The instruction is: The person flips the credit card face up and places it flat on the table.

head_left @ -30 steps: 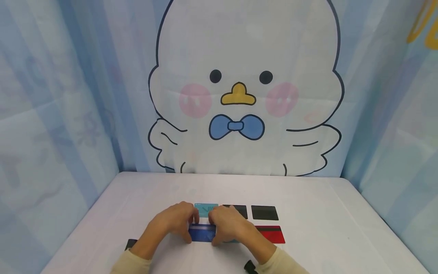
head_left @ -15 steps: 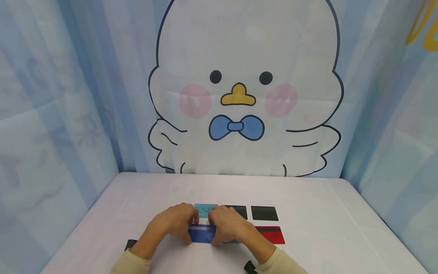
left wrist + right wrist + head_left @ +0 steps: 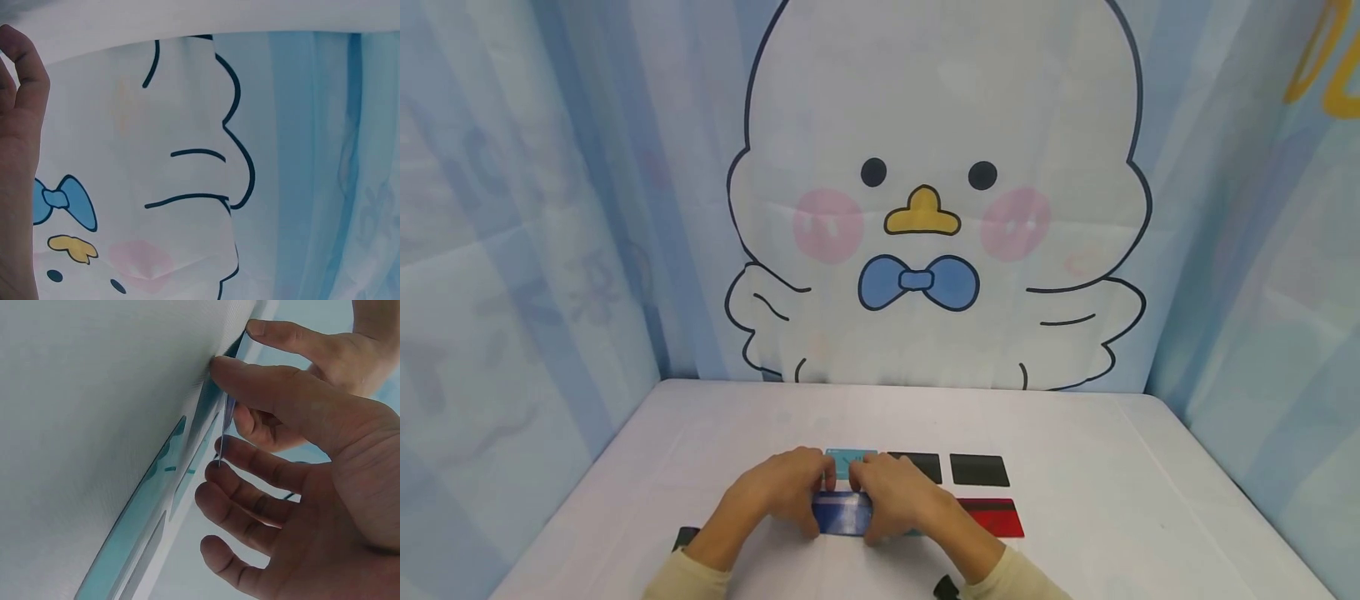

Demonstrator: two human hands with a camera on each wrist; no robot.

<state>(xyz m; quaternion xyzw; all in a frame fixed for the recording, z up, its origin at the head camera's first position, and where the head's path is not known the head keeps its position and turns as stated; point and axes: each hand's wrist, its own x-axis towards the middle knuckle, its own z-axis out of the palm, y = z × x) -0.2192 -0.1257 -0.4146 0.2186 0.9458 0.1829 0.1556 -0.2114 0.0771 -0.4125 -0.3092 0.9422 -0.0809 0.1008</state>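
In the head view a blue bank card (image 3: 842, 513) with a pale shiny streak sits between my two hands. My left hand (image 3: 786, 490) grips its left end, and my right hand (image 3: 898, 498) grips its right end, each with thumb near and fingers far. In the right wrist view the card (image 3: 229, 412) shows nearly edge-on, tilted, between the right thumb (image 3: 269, 384) and fingertips. A teal card (image 3: 134, 506) lies close by, mostly covered by my right hand in the head view. The left wrist view catches only part of my left hand (image 3: 22, 119).
Behind my hands lie a light teal card (image 3: 850, 461) and two black cards (image 3: 980, 470), one partly covered. A red card (image 3: 996, 517) with a dark stripe lies at the right of the near row. The white table (image 3: 1097, 500) meets a printed curtain (image 3: 925, 333).
My right hand has shifted slightly left. The blue card now catches more light, with its tilt changed a little. My left hand stays nearly still.
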